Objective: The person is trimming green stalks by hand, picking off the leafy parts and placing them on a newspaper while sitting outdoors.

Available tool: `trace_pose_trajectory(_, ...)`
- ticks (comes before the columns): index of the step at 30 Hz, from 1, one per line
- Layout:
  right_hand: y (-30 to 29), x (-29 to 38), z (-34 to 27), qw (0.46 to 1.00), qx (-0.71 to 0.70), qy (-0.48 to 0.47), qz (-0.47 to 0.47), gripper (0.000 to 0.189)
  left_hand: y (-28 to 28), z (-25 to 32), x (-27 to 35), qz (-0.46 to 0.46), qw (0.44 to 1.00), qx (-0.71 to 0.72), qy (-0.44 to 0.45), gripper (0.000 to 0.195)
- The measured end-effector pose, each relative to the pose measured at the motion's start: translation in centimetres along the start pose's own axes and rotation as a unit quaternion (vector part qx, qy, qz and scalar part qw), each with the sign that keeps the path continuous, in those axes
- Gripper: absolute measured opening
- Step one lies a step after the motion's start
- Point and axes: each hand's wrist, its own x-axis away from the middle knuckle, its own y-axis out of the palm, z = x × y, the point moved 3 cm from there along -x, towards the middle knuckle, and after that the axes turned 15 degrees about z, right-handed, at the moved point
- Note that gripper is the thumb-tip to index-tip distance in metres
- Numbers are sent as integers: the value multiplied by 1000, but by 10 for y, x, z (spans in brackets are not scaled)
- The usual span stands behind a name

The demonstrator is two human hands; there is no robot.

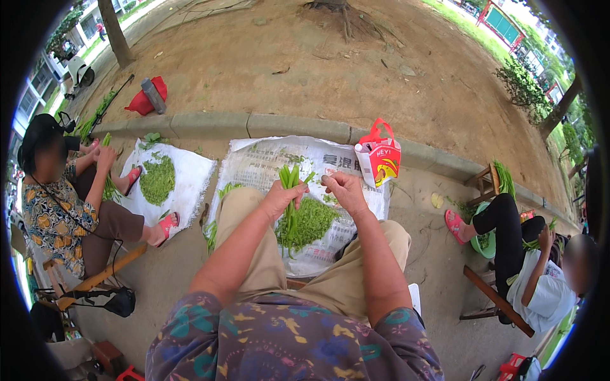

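My left hand is closed around a small bunch of long green stalks, their cut tops pointing up and their thin ends hanging down. Just to its right, my right hand is raised with thumb and forefinger pinched together; whether a small piece lies between them cannot be told. Beneath both hands, a heap of finely picked green bits lies on a white woven sack with printed writing. More green stalks lie beside my left knee.
A red and white carrier bag stands at the sack's right edge, by a stone kerb. On the left a seated person handles greens beside another white sheet. A second person sits on the right by a green basin and a wooden stool.
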Motion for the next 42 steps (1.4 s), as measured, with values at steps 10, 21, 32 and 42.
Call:
trace_pose_trajectory(10, 12, 6, -9, 990, -137, 28, -24, 14, 14, -4, 5, -52, 995, -18, -82, 31)
trace_pose_trajectory(21, 10, 5, -10, 988, -134, 44, -64, 16, 17, 0, 9, -68, 986, -8, -153, 32)
trace_pose_trajectory(32, 11, 6, -2, 992, -111, 5, -53, 21, 2, -5, 1, -66, 995, -49, -61, 30)
trace_pose_trajectory(42, 6, 7, -3, 997, -59, 40, -38, 22, 3, -10, 4, 4, 969, -226, 99, 22)
